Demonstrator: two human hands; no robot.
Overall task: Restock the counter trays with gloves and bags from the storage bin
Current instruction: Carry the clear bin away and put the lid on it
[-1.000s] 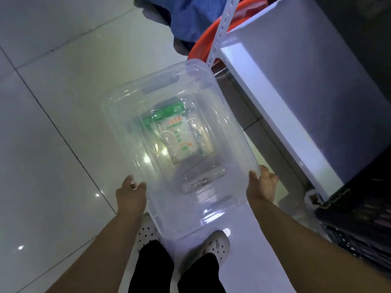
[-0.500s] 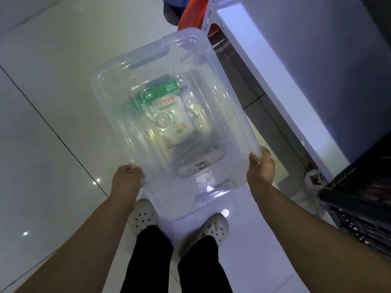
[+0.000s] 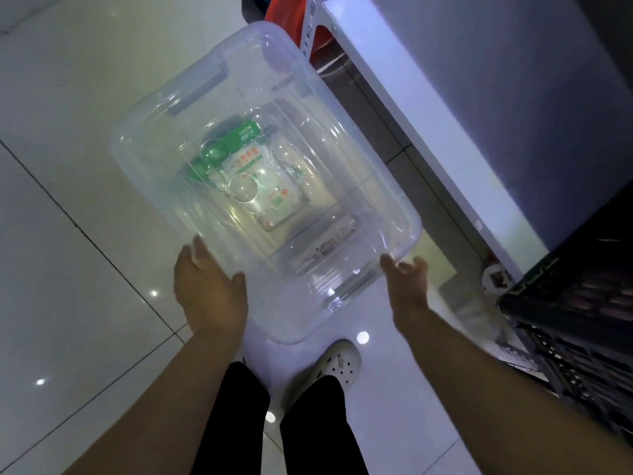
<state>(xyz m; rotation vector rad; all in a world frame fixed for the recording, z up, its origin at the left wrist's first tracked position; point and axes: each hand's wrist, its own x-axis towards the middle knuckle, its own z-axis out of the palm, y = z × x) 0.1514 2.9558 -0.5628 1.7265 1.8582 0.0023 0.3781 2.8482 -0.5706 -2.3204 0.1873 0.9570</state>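
Since the bin (image 3: 308,114) looks too wide for one, the left grip (image 3: 209,289) and right grip (image 3: 406,279) each clamp a near corner, carrying it between them above the floor (image 3: 68,234); packets (image 3: 260,186) lie inside, ahead of both.

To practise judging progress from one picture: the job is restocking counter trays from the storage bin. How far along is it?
Done: no restocking shows; no counter trays are in view. In hand: the left hand and right hand hold the lidded storage bin by its near end, above the shoe. Left: take off the lid, lift out the green-and-white packet, fill the trays.
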